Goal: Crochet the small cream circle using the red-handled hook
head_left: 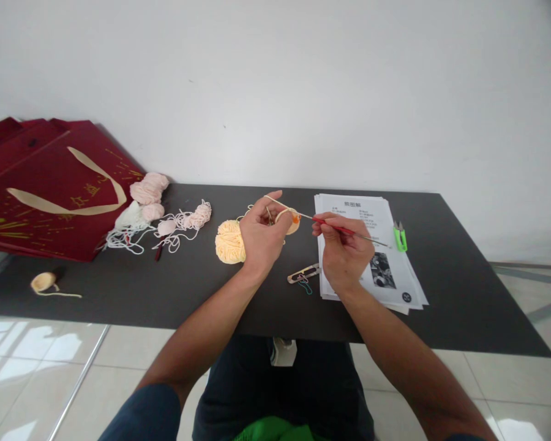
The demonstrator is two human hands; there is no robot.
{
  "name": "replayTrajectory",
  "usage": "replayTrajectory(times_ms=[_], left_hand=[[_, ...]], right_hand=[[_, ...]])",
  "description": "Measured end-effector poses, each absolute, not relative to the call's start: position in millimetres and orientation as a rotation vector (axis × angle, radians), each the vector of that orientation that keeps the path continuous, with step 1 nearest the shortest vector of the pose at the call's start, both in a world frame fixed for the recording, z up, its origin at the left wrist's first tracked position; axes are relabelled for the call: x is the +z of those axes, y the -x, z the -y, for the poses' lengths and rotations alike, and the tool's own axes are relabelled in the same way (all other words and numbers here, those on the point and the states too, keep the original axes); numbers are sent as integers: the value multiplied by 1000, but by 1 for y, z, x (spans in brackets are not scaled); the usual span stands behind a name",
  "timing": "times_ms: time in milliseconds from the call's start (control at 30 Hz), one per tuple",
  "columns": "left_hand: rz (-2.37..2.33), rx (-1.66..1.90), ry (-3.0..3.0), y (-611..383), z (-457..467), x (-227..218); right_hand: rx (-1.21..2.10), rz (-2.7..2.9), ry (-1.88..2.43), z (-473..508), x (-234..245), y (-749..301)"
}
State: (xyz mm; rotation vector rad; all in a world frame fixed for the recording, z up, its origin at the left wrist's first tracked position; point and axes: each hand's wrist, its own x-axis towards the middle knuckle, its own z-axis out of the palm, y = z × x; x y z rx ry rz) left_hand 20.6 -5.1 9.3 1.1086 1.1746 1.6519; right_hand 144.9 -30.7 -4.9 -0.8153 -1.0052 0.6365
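Observation:
In my right hand (346, 248) is a crochet hook (344, 229) with a red grip, its metal tip pointing left toward my other hand. My left hand (266, 233) pinches a small crochet piece (293, 223) in pale yellow and orange, mostly hidden by the fingers. A strand of yarn runs over the raised left index finger to the hook's tip. Just left of that hand lies a pale yellow yarn ball (230, 242), partly covered by it. Below and between the hands are thread snips (303, 273) with a small teal stitch marker (308, 288) beside them.
Printed sheets (349, 282) lie beneath my right hand, with green snips (400, 236) at their right edge. Pink yarn balls (149, 188) and loose white yarn (126, 237) sit left, near red gift bags (50, 184). A small cream crochet cup (43, 282) rests near the front left edge.

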Motion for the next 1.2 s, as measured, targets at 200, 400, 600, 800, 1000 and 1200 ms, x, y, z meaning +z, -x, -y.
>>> replayTrajectory(times_ms=[200,400,600,800,1000,1200], left_hand=[[-1178,1698,-1051,-20,4,7],[-975,1632,-781,-17,-2,7],[-753,1402,-600,-9,-9,14],[-737,1344,-625,-6,-7,18],[-838,1337,-823,-6,-6,15],[-1026,1444,-946,-10,-4,12]], right_hand=[[531,1234,832,40,-16,-146],[522,1393,846,38,-24,-153],[546,1319,812,32,-23,-148],[824,1002,726,18,-14,-147],[940,1022,647,7,-9,-163],[731,1112,733,15,-5,-164]])
